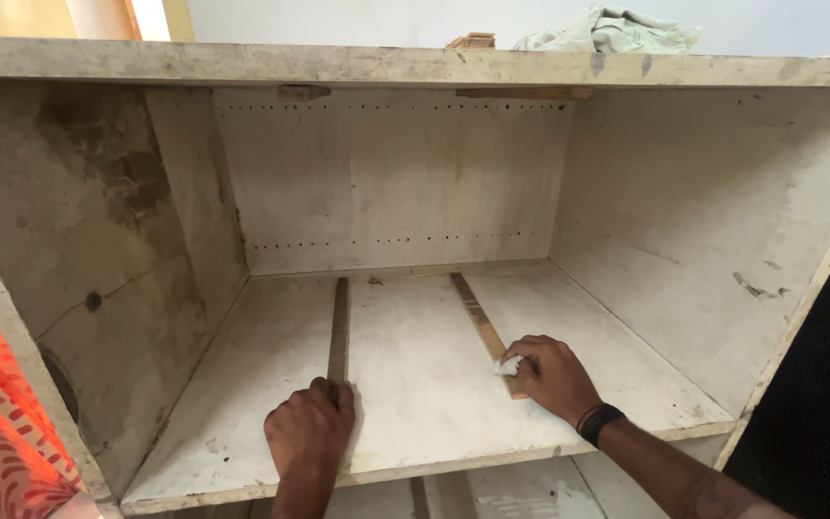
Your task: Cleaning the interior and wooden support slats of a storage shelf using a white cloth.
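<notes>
We see the left hand point(307, 430) pressing the left wooden strip point(338, 329) on the cabinet floor point(415, 375). The right hand point(551, 377) pinches a small white wad point(508, 365) against the right wooden strip point(480, 322).

Soft daylight from the front, dim left corner, sharp focus, edges bowed by wide-angle lens

Open cabinet floor point(415, 375) lies passable between two thin wooden strips point(338, 327), side walls point(713, 250) hemming it in.

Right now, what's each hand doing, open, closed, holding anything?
Left hand: closed in a fist, pressing on the left wood strip.
Right hand: closed on a small white wad, on the right wood strip.
</notes>
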